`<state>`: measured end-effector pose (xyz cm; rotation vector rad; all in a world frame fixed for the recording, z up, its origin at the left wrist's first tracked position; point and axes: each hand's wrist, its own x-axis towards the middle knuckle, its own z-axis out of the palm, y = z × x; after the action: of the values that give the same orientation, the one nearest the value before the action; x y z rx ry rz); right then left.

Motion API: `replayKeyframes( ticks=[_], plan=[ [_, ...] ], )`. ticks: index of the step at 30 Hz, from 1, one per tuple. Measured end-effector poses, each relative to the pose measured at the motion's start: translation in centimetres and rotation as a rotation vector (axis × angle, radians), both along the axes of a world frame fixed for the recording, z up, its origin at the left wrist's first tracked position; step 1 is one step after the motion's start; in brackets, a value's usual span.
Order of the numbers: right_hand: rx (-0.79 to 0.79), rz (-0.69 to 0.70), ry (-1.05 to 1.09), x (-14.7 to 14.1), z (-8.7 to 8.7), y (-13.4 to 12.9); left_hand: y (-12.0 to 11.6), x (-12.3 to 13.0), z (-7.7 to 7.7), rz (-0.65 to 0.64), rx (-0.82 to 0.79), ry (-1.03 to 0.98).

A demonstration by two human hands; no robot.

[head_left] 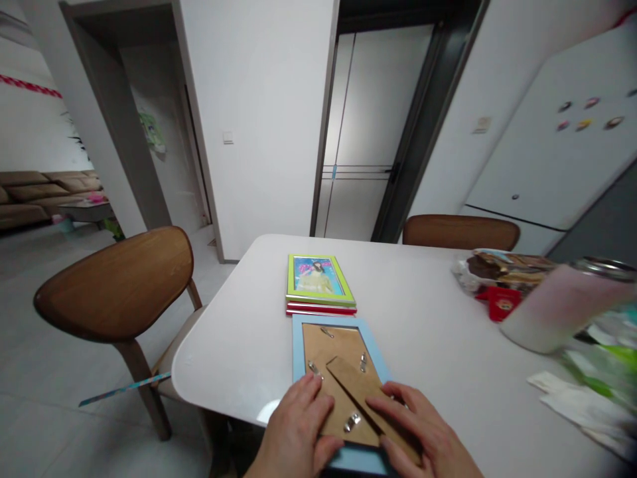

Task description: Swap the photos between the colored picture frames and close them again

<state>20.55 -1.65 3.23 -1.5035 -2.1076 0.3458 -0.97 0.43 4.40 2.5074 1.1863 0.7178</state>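
A light blue photo frame lies face down at the near table edge, its brown backing board upward. A brown stand leg runs slantwise across the board. Small metal clips sit around the board. My left hand grips the frame's near left side, fingers bent onto the backing close to the left clip. On the near right side, my right hand is closed over the frame and the stand leg, its thumb beside the leg's lower part. The fingers partly cover another clip there.
Just beyond lies a green photo frame with a picture, stacked on a red frame. At right are a pink-white tumbler, a red packet, snack bags and white tissue. Wooden chairs stand at the left and far side.
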Motion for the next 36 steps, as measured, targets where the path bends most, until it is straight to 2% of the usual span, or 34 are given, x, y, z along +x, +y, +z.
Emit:
replayKeyframes(
  ticks=[4, 8, 12, 15, 22, 31, 36],
  plan=[
    [0.040, -0.020, -0.037, 0.4, -1.1, 0.3, 0.1, 0.8, 0.1, 0.062, -0.064, 0.060],
    [0.070, 0.000, -0.057, 0.3, -1.7, 0.1, -0.1, 0.1, -0.3, 0.027, -0.023, 0.083],
    [0.038, 0.039, -0.086, 0.6, -1.1, 0.1, -0.3, -0.5, -0.6, -0.039, -0.075, 0.096],
    [0.036, 0.013, -0.125, 0.4, -0.3, 1.4, -0.3, -0.5, -0.9, -0.045, -0.107, 0.097],
    [0.093, -0.142, -0.275, -0.9, 0.4, 5.1, -0.4, -0.5, -1.5, -0.065, 0.036, 0.044],
    [0.099, -0.104, -0.154, -0.5, 0.1, 4.5, -0.4, -0.5, -1.8, -0.048, 0.027, 0.029],
    [0.068, -0.082, -0.161, -0.9, 0.5, 5.9, -0.5, -0.4, -1.5, -0.049, 0.001, 0.066]
  ],
)
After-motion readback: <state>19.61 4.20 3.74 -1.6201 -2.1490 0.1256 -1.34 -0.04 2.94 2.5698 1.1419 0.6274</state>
